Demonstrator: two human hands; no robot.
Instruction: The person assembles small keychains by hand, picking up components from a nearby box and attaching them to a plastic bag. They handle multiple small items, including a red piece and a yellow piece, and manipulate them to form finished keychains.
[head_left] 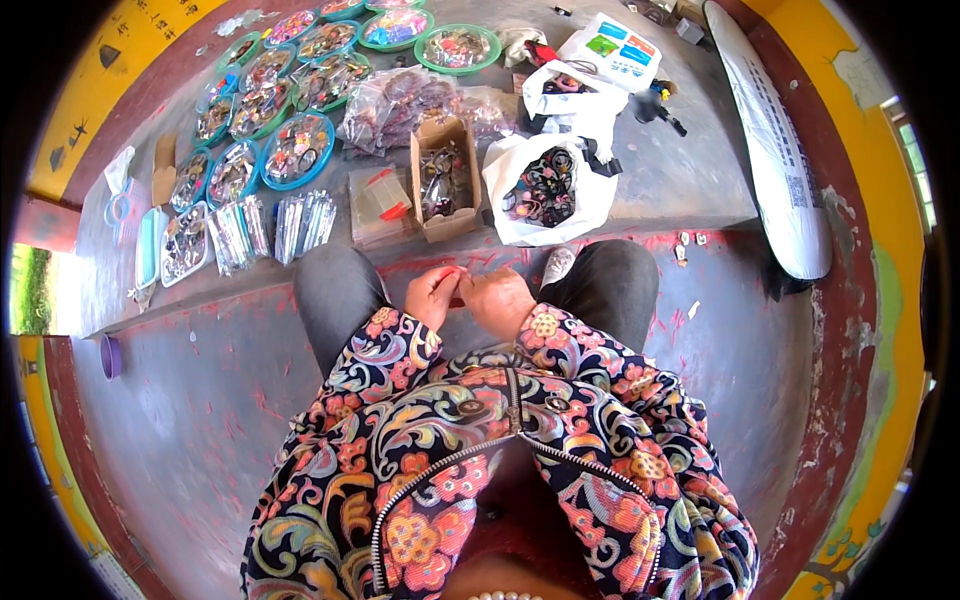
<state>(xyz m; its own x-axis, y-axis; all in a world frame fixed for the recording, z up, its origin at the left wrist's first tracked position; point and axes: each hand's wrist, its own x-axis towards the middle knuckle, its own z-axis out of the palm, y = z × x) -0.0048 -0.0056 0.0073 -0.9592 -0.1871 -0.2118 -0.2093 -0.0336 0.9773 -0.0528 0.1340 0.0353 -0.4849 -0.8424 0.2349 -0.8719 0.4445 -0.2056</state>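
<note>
My left hand [431, 297] and my right hand [501, 303] meet between my knees, in front of the step. Both are closed, fingertips pinched together around something small with a hint of red. Fingers hide most of it, so I cannot make out what it is. Just beyond them stands an open cardboard box [437, 232] with small dark and metallic pieces in it. Right of the box, a white plastic bag [512, 228] gapes open, full of dark elastic bands [548, 187] with coloured bits.
Several round trays [296, 186] of small trinkets cover the far left, beside a heap of clear plastic packets [385, 110]. Bundled slim packets [303, 224] lie nearer. A long white board [775, 150] rests at the right. A purple cup [111, 357] stands at the left.
</note>
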